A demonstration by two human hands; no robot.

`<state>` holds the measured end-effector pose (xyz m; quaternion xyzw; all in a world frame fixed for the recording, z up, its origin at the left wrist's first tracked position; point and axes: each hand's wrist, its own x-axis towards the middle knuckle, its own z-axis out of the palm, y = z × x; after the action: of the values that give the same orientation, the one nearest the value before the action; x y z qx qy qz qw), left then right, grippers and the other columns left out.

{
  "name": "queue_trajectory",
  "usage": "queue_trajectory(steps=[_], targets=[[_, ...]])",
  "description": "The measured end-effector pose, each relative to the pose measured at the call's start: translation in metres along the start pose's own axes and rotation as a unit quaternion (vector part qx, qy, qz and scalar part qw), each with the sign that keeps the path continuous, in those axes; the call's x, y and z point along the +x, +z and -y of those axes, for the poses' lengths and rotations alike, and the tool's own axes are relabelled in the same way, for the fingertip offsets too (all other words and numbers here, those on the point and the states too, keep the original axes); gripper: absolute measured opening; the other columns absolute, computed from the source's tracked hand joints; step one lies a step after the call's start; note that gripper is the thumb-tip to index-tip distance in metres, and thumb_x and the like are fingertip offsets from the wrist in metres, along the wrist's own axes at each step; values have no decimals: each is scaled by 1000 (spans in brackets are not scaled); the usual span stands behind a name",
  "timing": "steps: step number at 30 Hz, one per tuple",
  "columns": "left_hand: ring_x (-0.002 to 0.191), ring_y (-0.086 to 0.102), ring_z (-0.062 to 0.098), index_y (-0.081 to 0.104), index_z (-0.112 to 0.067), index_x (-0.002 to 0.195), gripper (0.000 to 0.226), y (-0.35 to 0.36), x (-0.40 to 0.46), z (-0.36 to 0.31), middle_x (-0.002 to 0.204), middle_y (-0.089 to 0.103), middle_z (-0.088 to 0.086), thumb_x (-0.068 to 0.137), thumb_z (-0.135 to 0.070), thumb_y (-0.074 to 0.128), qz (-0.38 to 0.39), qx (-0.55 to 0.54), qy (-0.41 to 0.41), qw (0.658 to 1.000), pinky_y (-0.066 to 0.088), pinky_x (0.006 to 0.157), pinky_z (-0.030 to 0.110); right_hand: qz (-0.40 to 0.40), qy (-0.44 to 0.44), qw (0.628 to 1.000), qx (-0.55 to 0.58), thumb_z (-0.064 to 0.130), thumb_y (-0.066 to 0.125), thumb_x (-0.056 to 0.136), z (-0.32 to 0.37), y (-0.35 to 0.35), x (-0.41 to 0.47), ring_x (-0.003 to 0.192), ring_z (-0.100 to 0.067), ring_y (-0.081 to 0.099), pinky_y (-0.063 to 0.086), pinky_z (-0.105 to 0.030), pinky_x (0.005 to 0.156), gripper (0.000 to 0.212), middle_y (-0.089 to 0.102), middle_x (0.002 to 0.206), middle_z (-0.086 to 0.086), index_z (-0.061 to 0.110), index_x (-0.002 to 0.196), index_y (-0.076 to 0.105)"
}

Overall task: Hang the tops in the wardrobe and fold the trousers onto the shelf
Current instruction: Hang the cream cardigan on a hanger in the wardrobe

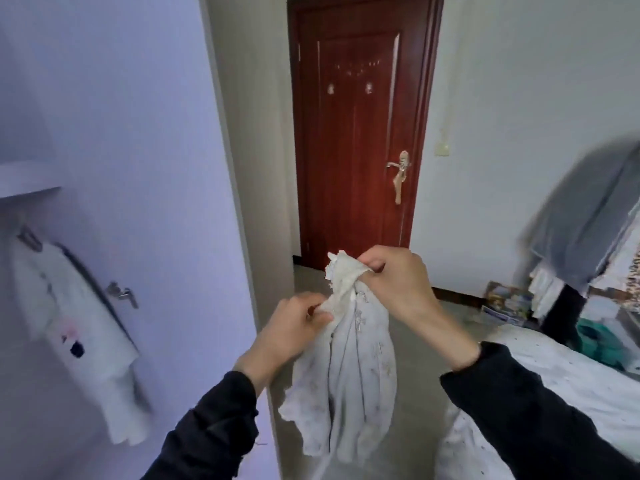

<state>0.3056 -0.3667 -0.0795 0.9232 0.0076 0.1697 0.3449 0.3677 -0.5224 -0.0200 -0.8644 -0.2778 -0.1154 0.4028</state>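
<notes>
we see both hands, left hand and right hand, pinching a pale embroidered cotton top, not yet hung; one white printed top hangs already.

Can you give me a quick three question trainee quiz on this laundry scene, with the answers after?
1. True or false: both hands grip the white garment.
2. Which hand is higher? A) left hand B) right hand
3. Fill in: the white top hangs on the wardrobe at the ____ of the view.

Key: 1 true. 2 B. 3 left.
</notes>
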Motion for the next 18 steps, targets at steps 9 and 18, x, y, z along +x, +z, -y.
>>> queue_trajectory(steps=[9,18], targets=[[83,53,20,62,-11,102,32,-70,-98,99,90,56,-1,82,-35,67,-292,184,-191,919,44,76,35,150,-124,978,71,11,61,80,103,122,7,78,-12,63,48,-26,72,14,65,71,12,20,84,71],[80,53,6,64,-17,110,27,-120,-149,130,93,54,-9,84,-22,69,-344,159,-259,888,38,74,9,241,-247,927,148,9,59,80,173,190,24,71,-14,59,49,-28,69,15,60,65,12,17,82,71]])
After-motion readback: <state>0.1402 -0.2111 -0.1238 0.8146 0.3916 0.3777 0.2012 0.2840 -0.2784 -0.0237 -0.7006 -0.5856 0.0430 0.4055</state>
